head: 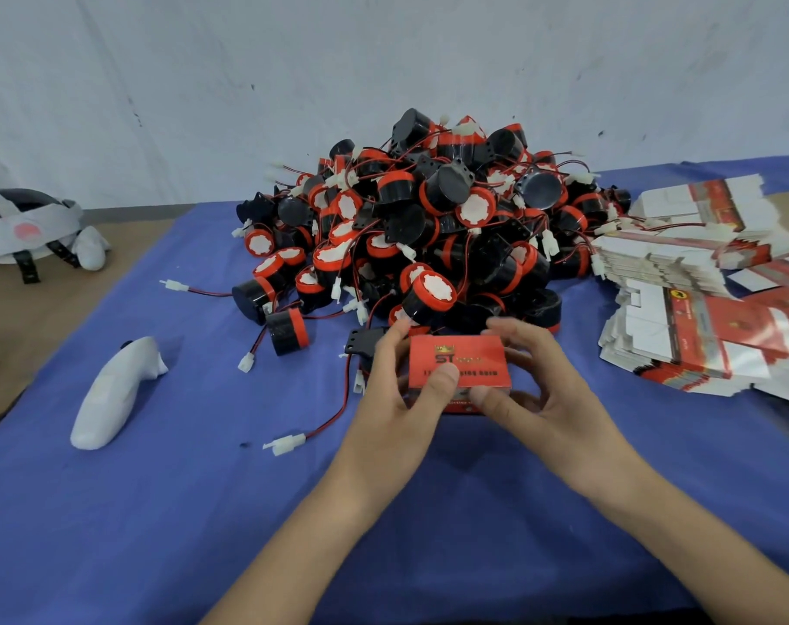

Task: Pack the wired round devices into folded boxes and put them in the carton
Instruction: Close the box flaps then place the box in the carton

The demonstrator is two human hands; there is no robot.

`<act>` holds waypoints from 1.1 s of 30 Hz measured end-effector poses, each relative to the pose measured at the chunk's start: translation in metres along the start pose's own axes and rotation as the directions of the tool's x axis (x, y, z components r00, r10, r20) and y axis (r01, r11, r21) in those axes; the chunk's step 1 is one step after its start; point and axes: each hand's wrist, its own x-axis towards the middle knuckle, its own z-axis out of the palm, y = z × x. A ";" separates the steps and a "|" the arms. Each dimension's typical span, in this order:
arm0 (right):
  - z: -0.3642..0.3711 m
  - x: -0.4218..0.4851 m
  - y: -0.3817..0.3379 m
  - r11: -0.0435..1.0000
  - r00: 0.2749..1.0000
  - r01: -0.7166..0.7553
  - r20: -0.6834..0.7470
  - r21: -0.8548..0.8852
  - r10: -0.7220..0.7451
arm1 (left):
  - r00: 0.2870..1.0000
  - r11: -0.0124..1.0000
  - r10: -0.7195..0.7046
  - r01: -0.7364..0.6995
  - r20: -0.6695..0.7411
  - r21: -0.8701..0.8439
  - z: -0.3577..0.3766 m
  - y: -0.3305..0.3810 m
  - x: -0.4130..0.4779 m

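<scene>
We hold the red box (462,354) between left hand (395,385) and right hand (539,385), each curled round an end, its long axis running hand to hand, device pile (428,218) just beyond them.

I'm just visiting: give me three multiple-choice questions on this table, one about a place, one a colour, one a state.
1. The flat boxes lie where from the device pile? A left B right C on top
2. The table cloth is: A blue B green C yellow
3. The red box is: A lying untouched B torn in half C held in two hands

Answers: B, the stack sits at the pile's right; A, it is plainly blue; C, left hand and right hand both grip it.
</scene>
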 end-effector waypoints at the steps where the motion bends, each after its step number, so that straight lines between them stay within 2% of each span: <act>1: 0.005 0.001 -0.002 0.999 1.000 -0.014 -0.025 0.052 0.015 | 1.000 0.999 0.017 -0.017 -0.016 -0.033 0.002 0.002 0.000; 4: 0.018 0.003 -0.003 0.989 0.992 -0.046 -0.108 0.141 0.061 | 0.999 0.996 0.038 -0.039 -0.013 -0.083 0.011 0.006 -0.003; 8: 0.028 0.004 0.000 0.975 0.985 -0.049 -0.149 0.218 0.082 | 1.000 0.983 -0.013 0.011 -0.008 -0.183 0.015 0.009 -0.003; 13: 0.039 0.002 -0.002 0.965 0.978 -0.054 -0.183 0.258 0.104 | 1.000 0.988 0.002 -0.005 -0.024 -0.152 0.015 0.009 -0.001; 22: 0.039 -0.001 0.002 0.966 0.975 -0.100 -0.168 0.239 0.143 | 0.999 0.990 -0.022 0.015 -0.046 -0.143 0.018 -0.001 -0.005; 26: 0.038 0.001 0.001 0.960 0.976 -0.098 -0.165 0.261 0.145 | 0.997 0.976 -0.070 0.062 -0.032 -0.209 0.018 0.002 -0.002; 33: 0.035 0.005 0.003 0.928 0.955 -0.172 -0.174 0.331 0.239 | 0.981 0.933 -0.189 0.167 -0.038 -0.318 0.020 0.002 0.002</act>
